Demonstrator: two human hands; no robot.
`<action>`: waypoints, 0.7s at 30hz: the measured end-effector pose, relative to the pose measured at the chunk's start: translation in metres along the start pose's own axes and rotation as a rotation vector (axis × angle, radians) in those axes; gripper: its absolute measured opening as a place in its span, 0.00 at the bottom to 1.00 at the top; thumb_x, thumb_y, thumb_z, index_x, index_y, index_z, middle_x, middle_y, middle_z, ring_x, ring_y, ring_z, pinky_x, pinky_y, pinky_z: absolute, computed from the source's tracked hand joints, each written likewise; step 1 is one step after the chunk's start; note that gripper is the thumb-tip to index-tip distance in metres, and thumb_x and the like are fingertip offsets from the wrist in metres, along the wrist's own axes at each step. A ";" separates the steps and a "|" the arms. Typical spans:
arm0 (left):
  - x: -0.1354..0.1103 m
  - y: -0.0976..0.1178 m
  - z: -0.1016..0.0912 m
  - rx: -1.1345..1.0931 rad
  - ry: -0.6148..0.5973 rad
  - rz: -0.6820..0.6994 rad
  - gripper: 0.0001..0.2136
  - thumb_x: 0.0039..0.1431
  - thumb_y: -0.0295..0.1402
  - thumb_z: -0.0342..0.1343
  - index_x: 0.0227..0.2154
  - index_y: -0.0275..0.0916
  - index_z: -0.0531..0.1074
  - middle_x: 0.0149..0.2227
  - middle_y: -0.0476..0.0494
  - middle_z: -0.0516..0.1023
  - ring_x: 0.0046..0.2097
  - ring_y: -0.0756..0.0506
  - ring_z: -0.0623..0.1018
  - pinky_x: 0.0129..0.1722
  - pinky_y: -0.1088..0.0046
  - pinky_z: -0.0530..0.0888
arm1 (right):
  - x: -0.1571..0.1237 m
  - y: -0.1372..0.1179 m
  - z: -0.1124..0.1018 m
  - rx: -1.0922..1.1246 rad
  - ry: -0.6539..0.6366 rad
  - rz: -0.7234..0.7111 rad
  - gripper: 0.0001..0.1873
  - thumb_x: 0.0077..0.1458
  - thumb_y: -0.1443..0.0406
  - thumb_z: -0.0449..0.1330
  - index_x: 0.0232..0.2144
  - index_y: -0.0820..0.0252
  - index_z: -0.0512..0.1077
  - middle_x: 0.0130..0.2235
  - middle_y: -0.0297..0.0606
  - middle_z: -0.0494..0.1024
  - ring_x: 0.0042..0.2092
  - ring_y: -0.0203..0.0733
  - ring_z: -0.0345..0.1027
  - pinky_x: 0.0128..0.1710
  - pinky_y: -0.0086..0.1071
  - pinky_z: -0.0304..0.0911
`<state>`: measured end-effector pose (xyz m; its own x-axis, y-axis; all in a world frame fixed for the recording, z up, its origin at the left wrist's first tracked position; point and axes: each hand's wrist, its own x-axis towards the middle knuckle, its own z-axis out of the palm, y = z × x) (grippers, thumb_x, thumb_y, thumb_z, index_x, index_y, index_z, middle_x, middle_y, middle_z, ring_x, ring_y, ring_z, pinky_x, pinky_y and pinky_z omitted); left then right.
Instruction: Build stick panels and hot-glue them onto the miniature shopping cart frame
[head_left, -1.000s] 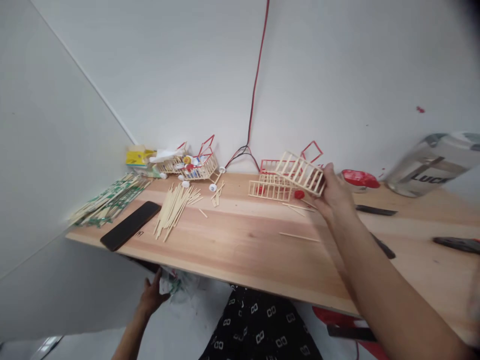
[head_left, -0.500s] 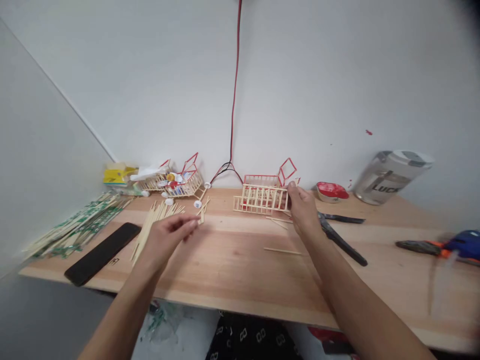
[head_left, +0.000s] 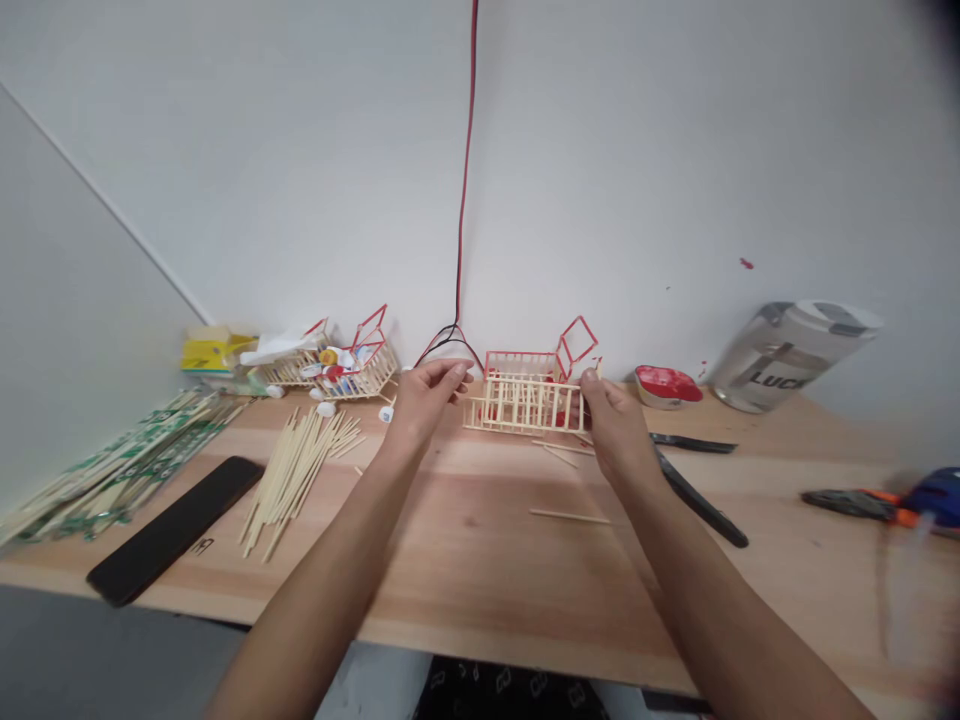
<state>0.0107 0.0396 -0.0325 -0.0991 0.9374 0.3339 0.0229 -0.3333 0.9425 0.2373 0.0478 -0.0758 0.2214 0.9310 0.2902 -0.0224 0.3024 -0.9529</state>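
Note:
A ladder-like frame of pale bamboo sticks (head_left: 534,406) is held at its right end between the thumb and fingers of my right hand (head_left: 616,425). My left hand (head_left: 426,400) hovers just left of that frame, apart from it, with thumb and fingertips pinched together. Whatever lies between those fingertips is too small to make out. Directly behind the frame stands a small stick cart with a red rim (head_left: 521,356) and a red handle, partly covered by the frame. Loose sticks (head_left: 559,450) lie in front of it.
Left are a pile of cut sticks (head_left: 300,470), a black bar (head_left: 176,530), green-wrapped sticks (head_left: 120,465) and a filled mini cart (head_left: 364,375). Rightward lie black-handled cutters (head_left: 701,500), a red paint tub (head_left: 667,386), a clear jar (head_left: 787,355) and pliers (head_left: 851,502).
My left hand has moved right and away from me, from beside the stick pile to near the frame. My right hand keeps its hold, and the frame sits slightly lower in view.

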 end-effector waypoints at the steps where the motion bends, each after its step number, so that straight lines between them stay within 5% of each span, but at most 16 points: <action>1: -0.002 -0.003 0.000 0.004 -0.005 0.001 0.15 0.51 0.41 0.61 0.37 0.35 0.79 0.31 0.43 0.78 0.31 0.51 0.73 0.29 0.77 0.69 | 0.000 0.000 0.000 -0.015 -0.006 -0.003 0.26 0.50 0.41 0.56 0.23 0.57 0.66 0.20 0.31 0.68 0.21 0.34 0.60 0.20 0.28 0.57; 21: -0.010 -0.014 -0.004 0.077 -0.069 -0.059 0.13 0.47 0.41 0.63 0.28 0.34 0.79 0.26 0.45 0.78 0.26 0.51 0.71 0.25 0.77 0.67 | -0.002 0.011 0.005 -0.004 -0.047 0.064 0.24 0.49 0.44 0.60 0.21 0.58 0.65 0.21 0.29 0.64 0.21 0.32 0.55 0.20 0.27 0.52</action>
<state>0.0070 0.0343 -0.0495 -0.0337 0.9607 0.2755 0.0959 -0.2713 0.9577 0.2314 0.0503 -0.0862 0.1731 0.9572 0.2321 -0.0314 0.2409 -0.9700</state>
